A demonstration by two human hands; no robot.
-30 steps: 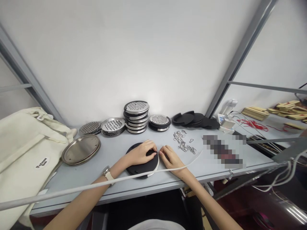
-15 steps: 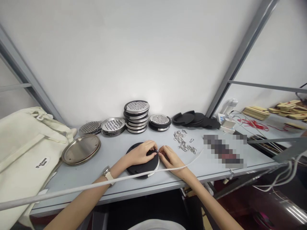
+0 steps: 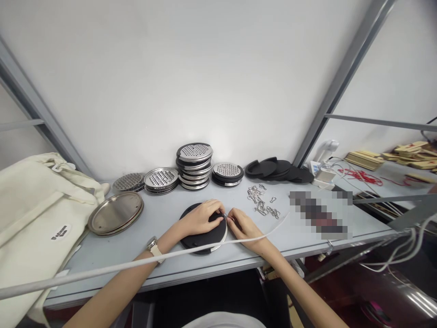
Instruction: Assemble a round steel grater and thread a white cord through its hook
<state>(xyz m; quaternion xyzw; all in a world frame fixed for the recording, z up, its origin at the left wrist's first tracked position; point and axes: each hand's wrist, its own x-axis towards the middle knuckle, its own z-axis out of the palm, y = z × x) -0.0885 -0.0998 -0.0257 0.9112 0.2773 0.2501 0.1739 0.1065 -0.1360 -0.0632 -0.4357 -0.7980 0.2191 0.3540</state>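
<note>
A round black disc [image 3: 201,239] with a silver metal edge lies on the table in front of me, seemingly a black cover over metal grater plates. My left hand [image 3: 205,217] rests over it, thumb and fingers closed at its right edge. There my right hand [image 3: 241,226], fingertips pinched, meets it with a small metal clip [image 3: 225,216] between the two hands. Fingers partly hide the clip. Similar small metal clips [image 3: 261,205] lie in a loose heap to the right.
Behind stand a tall stack of round graters [image 3: 194,155], lower grater piles [image 3: 161,177] and black covers [image 3: 273,168]. Plain metal discs [image 3: 116,213] and a cream bag [image 3: 37,218] sit left. A white cable [image 3: 143,262] crosses in front of my forearms.
My right fingertips have shifted very slightly at the disc's edge, and a little more of the metal clip shows. My left hand and the disc stay in place.
</note>
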